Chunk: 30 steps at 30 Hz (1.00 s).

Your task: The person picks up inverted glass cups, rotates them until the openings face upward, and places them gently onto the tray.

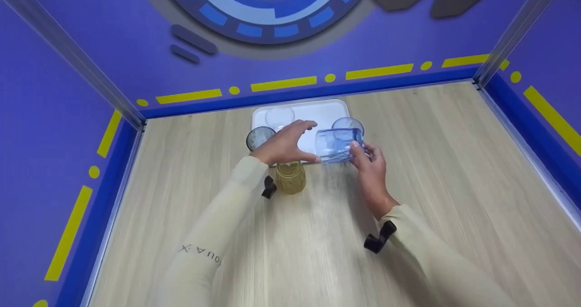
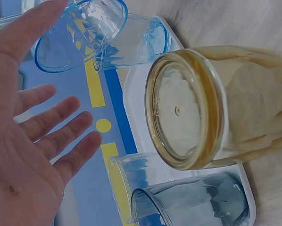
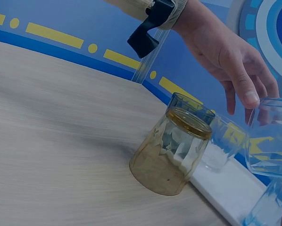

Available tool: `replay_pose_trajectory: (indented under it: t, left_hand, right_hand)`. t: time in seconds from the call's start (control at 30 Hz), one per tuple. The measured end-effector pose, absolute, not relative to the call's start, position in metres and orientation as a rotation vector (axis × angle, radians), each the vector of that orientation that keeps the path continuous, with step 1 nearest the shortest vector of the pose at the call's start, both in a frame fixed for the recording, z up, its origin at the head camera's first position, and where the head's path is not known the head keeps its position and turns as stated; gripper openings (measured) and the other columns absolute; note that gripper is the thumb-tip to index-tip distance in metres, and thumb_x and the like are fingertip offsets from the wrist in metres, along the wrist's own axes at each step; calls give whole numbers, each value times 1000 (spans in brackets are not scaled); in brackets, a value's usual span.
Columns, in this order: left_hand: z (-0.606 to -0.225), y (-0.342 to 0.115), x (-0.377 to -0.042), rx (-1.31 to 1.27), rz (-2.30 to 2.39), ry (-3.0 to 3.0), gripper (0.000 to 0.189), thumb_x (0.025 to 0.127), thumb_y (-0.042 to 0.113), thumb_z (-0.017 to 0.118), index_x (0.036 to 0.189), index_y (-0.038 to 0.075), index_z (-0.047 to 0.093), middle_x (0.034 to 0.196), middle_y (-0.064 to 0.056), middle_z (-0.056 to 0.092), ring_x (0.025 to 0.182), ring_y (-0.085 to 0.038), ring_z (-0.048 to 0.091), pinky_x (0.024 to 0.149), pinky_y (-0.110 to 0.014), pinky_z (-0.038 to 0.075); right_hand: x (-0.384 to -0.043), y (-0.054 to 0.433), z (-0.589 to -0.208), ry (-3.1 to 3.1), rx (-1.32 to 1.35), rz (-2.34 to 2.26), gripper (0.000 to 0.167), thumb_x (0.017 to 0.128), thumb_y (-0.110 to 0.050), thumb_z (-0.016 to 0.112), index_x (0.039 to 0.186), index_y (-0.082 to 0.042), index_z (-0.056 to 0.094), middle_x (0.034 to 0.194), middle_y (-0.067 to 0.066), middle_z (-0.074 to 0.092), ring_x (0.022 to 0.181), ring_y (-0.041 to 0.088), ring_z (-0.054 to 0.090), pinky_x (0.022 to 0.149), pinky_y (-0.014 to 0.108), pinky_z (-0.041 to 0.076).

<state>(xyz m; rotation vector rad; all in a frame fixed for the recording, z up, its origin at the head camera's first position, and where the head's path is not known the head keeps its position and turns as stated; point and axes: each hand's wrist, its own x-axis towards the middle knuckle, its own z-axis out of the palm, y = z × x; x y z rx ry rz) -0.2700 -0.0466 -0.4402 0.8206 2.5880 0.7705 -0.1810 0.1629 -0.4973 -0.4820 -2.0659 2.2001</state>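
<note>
My right hand point(image 1: 370, 164) grips a light blue drinking glass point(image 1: 333, 148) near one end and holds it on its side above the tray's front right. The left hand point(image 1: 287, 141) has its fingers spread and its thumb straight, thumb tip right at the glass's other end; nothing sits in its palm. Behind the held glass, a second blue glass point(image 1: 348, 123) stands upright on the white tray point(image 1: 313, 109). Just in front of the tray, below the left hand, an amber glass point(image 1: 291, 180) stands upside down on the table, its base up in the right wrist view point(image 3: 171, 150).
On the tray's left side stand a smoky grey glass point(image 2: 193, 200) and, behind it, a clear glass point(image 1: 279, 115), both upright. The wooden table point(image 1: 435, 161) is enclosed by a blue back wall point(image 1: 386, 39) and side walls with metal corner posts.
</note>
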Motion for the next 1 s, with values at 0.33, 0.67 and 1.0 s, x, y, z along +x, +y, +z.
replay_pose_trajectory:
  t: [0.33, 0.67, 1.0]
  left_hand:
    - [-444, -43, -269, 867, 821, 2566, 96, 73, 55, 78, 150, 23, 32, 152, 0, 38, 137, -21, 41, 112, -40, 38]
    - [-445, -39, -268, 884, 865, 2545, 99, 71, 55, 80, 151, 25, 30, 150, 0, 40, 135, -23, 43, 109, -41, 40]
    - [-447, -38, -267, 901, 925, 2522, 98, 71, 55, 79, 150, 27, 29, 146, -1, 44, 134, -20, 43, 108, -40, 41]
  right_hand:
    - [-183, 160, -497, -2008, -518, 2239, 58, 97, -51, 48, 133, -7, 39, 128, 8, 50, 121, 17, 54, 107, 31, 44]
    - [-181, 159, -500, -1969, -489, 2270, 46, 99, -52, 42, 123, -13, 43, 126, 3, 50, 123, 17, 52, 109, 33, 42]
    - [-182, 156, -500, -1890, -515, 2336, 41, 102, -47, 35, 122, -12, 42, 121, 4, 50, 118, 15, 52, 110, 33, 41]
